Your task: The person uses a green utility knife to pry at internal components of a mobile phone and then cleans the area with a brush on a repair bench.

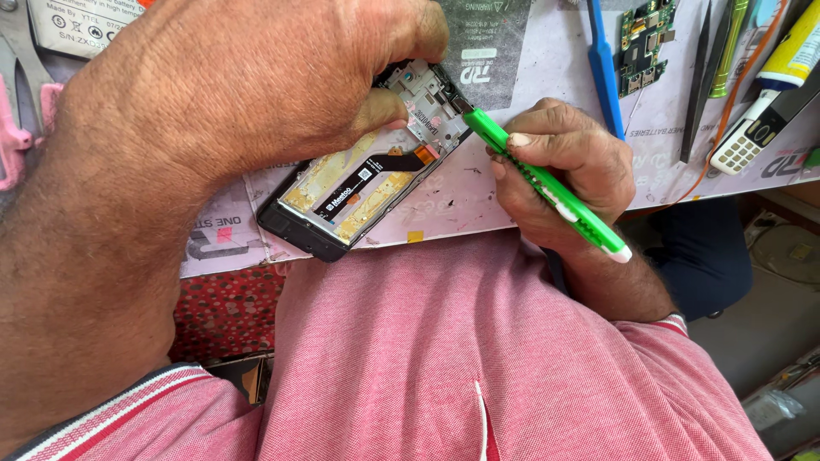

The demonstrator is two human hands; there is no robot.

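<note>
Fingers of the left hand (pixel 222 85) press down on an opened phone frame (pixel 359 175) lying near the front edge of the work mat (pixel 478 196), thumb on its inner plate. Beside the frame's upper corner, the right hand (pixel 555 166) closes around a green utility knife (pixel 547 183), its tip touching the frame. A blue pry tool (pixel 603 68) and a small circuit board (pixel 645 38) lie toward the mat's far right corner.

The opened phone (pixel 354 192) lies on the mat (pixel 461 201) at the bench edge, under the left hand (pixel 231 85). Just to its right, the right hand (pixel 559 166) holds a tool (pixel 547 183) whose tip touches the phone's upper end. Behind that hand lie a circuit board (pixel 645 38) and tweezers (pixel 696 81).
</note>
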